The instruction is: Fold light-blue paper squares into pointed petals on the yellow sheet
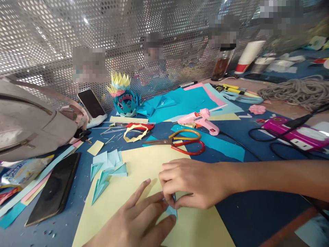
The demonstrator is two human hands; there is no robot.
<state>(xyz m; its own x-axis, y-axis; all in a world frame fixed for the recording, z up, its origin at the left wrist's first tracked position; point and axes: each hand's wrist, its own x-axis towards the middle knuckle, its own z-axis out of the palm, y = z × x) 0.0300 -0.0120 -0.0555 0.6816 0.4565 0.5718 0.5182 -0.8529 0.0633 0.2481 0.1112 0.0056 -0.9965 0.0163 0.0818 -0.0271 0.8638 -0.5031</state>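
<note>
Both hands meet over a large pale yellow sheet [123, 202], working on a small light-blue paper piece [172, 211] that they mostly cover. My right hand [190, 183] pinches its upper edge between thumb and fingers. From the lower left my left hand [144, 219] grips the same piece between thumb and fingers, its index finger stretched out. Several folded light-blue paper pieces [109, 163] lie on the sheet's left part. Scissors [167, 141] with yellow and red handles rest across the sheet's far edge.
A pink glue gun [197, 120] stands beyond the scissors, near blue paper sheets [187, 99] and layered paper crowns [125, 99]. Left are a black phone [55, 188], another phone [92, 104] propped upright and a bag [33, 120]. A purple power strip [290, 132] and cables lie right.
</note>
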